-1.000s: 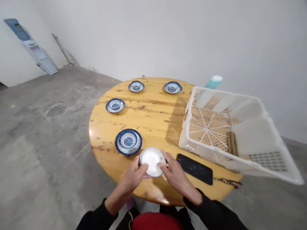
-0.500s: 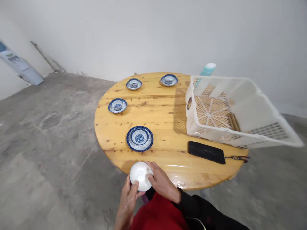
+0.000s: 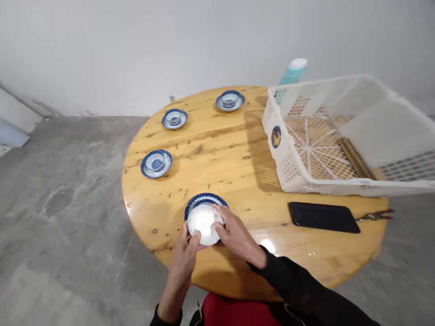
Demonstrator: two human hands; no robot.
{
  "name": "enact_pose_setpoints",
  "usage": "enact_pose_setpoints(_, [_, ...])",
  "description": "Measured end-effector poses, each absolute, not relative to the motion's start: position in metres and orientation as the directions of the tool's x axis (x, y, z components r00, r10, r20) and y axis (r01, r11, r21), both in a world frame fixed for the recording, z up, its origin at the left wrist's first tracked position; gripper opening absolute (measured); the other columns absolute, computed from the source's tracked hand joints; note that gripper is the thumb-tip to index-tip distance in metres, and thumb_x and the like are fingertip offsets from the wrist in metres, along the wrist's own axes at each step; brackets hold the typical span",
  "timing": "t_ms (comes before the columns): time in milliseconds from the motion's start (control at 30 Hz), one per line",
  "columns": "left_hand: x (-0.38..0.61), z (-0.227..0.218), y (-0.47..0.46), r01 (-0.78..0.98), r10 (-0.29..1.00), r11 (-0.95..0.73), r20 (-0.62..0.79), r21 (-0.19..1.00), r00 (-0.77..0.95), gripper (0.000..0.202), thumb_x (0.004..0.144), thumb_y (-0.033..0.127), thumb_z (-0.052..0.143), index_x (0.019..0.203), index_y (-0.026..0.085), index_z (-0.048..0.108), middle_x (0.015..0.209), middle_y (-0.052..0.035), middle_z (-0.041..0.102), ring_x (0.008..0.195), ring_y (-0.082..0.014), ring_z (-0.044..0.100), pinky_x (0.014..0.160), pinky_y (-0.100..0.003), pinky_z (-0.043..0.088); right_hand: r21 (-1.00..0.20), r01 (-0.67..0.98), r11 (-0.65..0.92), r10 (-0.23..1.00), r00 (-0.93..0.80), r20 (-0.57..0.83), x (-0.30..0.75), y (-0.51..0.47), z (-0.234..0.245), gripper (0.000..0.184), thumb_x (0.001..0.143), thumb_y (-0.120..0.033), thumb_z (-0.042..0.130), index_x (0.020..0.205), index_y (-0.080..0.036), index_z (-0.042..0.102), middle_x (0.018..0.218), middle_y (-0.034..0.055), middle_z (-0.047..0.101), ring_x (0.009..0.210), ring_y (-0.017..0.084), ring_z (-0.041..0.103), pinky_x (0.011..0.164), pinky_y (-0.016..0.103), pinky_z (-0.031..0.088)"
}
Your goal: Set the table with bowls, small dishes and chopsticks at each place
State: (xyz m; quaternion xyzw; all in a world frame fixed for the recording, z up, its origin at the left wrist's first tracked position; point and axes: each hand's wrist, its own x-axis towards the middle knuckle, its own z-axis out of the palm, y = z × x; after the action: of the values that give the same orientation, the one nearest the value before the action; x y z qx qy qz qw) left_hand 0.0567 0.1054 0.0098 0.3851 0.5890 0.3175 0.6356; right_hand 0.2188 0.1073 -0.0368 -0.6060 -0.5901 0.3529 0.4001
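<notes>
A white bowl (image 3: 204,225) is gripped from both sides, tilted so its plain white inside faces me. My left hand (image 3: 186,253) holds its lower left rim, thumb over the edge. On the right rim my right hand (image 3: 234,231) is closed, thumb pressing inside. The bowl covers much of a blue-and-white plate (image 3: 192,209) on the table; I cannot tell whether they touch. Farther off, a patterned bowl sits on each of three plates: the left plate (image 3: 146,172), the back left plate (image 3: 184,118) and the back plate (image 3: 219,105).
On the round wooden table (image 3: 210,154) stands a large white plastic basket (image 3: 292,172) with brown sticks (image 3: 356,158) inside. A teal bottle with a white cap (image 3: 294,72) rises behind it. A black phone (image 3: 324,217) and red-handled pliers (image 3: 375,215) lie at the right.
Both hands have carried the white bowl forward from near the table's edge to above the nearest plate. The view has shifted, with the table now closer.
</notes>
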Motion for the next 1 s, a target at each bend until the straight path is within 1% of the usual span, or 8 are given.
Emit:
enact_pose_setpoints(167, [0.069, 0.008, 0.174, 0.154, 0.828, 0.465, -0.490, 0.872, 0.272, 0.052, 0.085, 0.044, 0.065, 0.129, 0.017, 0.059, 0.130, -0.0122, 0.065, 0.110, -0.0278, 0.065, 0.084, -0.034, 0.061, -0.894, 0.440, -0.084, 0.973, 0.229, 0.021, 0.231, 0.151, -0.037, 0.054, 0.078, -0.016, 0.046, 0.131, -0.016, 0.058, 0.116, 0.0129, 0.065, 0.109, 0.027, 0.062, 0.099, 0.042, 0.051])
enact_pose_setpoints(333, [0.071, 0.001, 0.209, 0.115, 0.804, 0.468, -0.476, 0.876, 0.357, 0.056, 0.086, 0.045, 0.066, 0.133, 0.016, 0.057, 0.132, -0.0128, 0.064, 0.114, -0.0293, 0.064, 0.083, -0.033, 0.061, -0.889, 0.432, -0.151, 0.967, 0.251, -0.042, 0.236, 0.179, -0.046, 0.056, 0.075, -0.018, 0.047, 0.130, -0.017, 0.059, 0.117, 0.0132, 0.066, 0.111, 0.028, 0.061, 0.100, 0.044, 0.049])
enact_pose_setpoints(433, [0.072, -0.005, 0.228, 0.105, 0.785, 0.473, -0.472, 0.875, 0.400, 0.053, 0.085, 0.044, 0.067, 0.130, 0.017, 0.058, 0.133, -0.0126, 0.063, 0.113, -0.0290, 0.065, 0.081, -0.033, 0.061, -0.878, 0.440, -0.188, 0.963, 0.258, -0.077, 0.241, 0.196, -0.049, 0.055, 0.073, -0.018, 0.048, 0.126, -0.015, 0.061, 0.115, 0.0138, 0.067, 0.108, 0.029, 0.062, 0.100, 0.044, 0.048])
enact_pose_setpoints(533, [0.076, -0.011, 0.253, 0.120, 0.775, 0.444, -0.448, 0.888, 0.447, 0.047, 0.086, 0.043, 0.065, 0.125, 0.017, 0.059, 0.130, -0.0125, 0.064, 0.110, -0.0274, 0.065, 0.081, -0.033, 0.061, -0.865, 0.463, -0.192, 0.957, 0.283, -0.060, 0.246, 0.216, -0.051, 0.053, 0.071, -0.018, 0.048, 0.122, -0.014, 0.062, 0.113, 0.0144, 0.069, 0.105, 0.029, 0.062, 0.098, 0.043, 0.048])
enact_pose_setpoints(633, [0.080, -0.021, 0.282, 0.140, 0.767, 0.389, -0.404, 0.911, 0.499, 0.041, 0.089, 0.040, 0.062, 0.123, 0.017, 0.058, 0.130, -0.0125, 0.063, 0.109, -0.0254, 0.065, 0.084, -0.033, 0.060, -0.862, 0.458, -0.216, 0.944, 0.323, -0.065, 0.248, 0.238, -0.055, 0.049, 0.072, -0.018, 0.048, 0.118, -0.012, 0.063, 0.108, 0.0136, 0.070, 0.098, 0.027, 0.064, 0.091, 0.040, 0.051])
enact_pose_setpoints(733, [0.081, -0.036, 0.313, 0.157, 0.740, 0.360, -0.384, 0.920, 0.553, 0.043, 0.089, 0.039, 0.060, 0.125, 0.015, 0.055, 0.129, -0.0147, 0.063, 0.106, -0.0251, 0.066, 0.084, -0.035, 0.060, -0.868, 0.410, -0.279, 0.917, 0.381, -0.115, 0.245, 0.259, -0.061, 0.047, 0.071, -0.016, 0.047, 0.114, -0.011, 0.064, 0.103, 0.0126, 0.071, 0.089, 0.024, 0.065, 0.084, 0.037, 0.053])
enact_pose_setpoints(867, [0.083, -0.056, 0.353, 0.191, 0.695, 0.328, -0.373, 0.925, 0.614, 0.041, 0.090, 0.036, 0.059, 0.125, 0.016, 0.054, 0.128, -0.0162, 0.063, 0.103, -0.0252, 0.066, 0.078, -0.035, 0.060, -0.859, 0.352, -0.372, 0.865, 0.467, -0.183, 0.240, 0.285, -0.073, 0.046, 0.069, -0.016, 0.049, 0.112, -0.010, 0.065, 0.098, 0.0111, 0.072, 0.085, 0.023, 0.064, 0.079, 0.035, 0.055])
enact_pose_setpoints(1000, [0.091, -0.073, 0.389, 0.248, 0.686, 0.255, -0.355, 0.935, 0.635, 0.037, 0.092, 0.031, 0.056, 0.124, 0.015, 0.052, 0.130, -0.0175, 0.061, 0.103, -0.0248, 0.066, 0.075, -0.033, 0.060, -0.861, 0.273, -0.429, 0.811, 0.536, -0.234, 0.243, 0.315, -0.090, 0.039, 0.069, -0.018, 0.049, 0.104, -0.011, 0.065, 0.092, 0.0095, 0.071, 0.076, 0.020, 0.064, 0.068, 0.030, 0.055])
